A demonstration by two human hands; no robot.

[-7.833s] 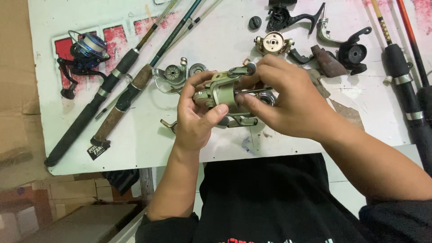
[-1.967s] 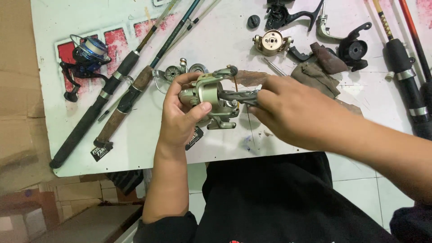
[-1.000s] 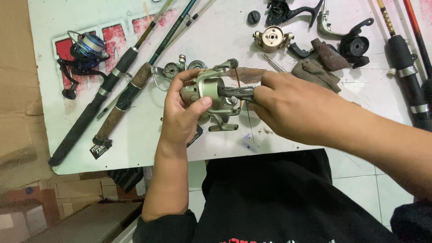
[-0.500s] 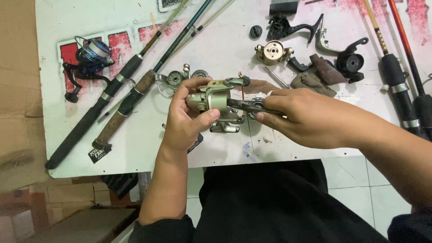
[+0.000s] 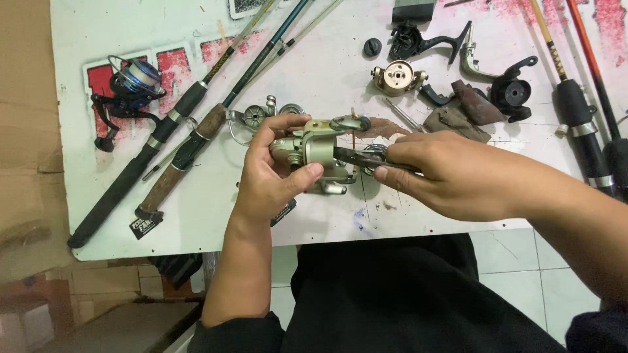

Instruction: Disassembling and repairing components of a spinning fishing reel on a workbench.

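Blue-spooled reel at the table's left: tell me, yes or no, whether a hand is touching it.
No. The blue-spooled reel lies alone on the white table; both hands are at the grey-green reel.

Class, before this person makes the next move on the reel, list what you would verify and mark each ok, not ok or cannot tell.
1. Left hand grips the reel firmly: ok.
2. Right hand holds the dark tool against the reel: ok.
3. Tool tip seated properly: cannot tell, hidden.
4. Reel held above the table, not over the floor: ok.
5. Loose parts lie away from the table edge: ok.
6. Rods lie apart from both hands: ok.
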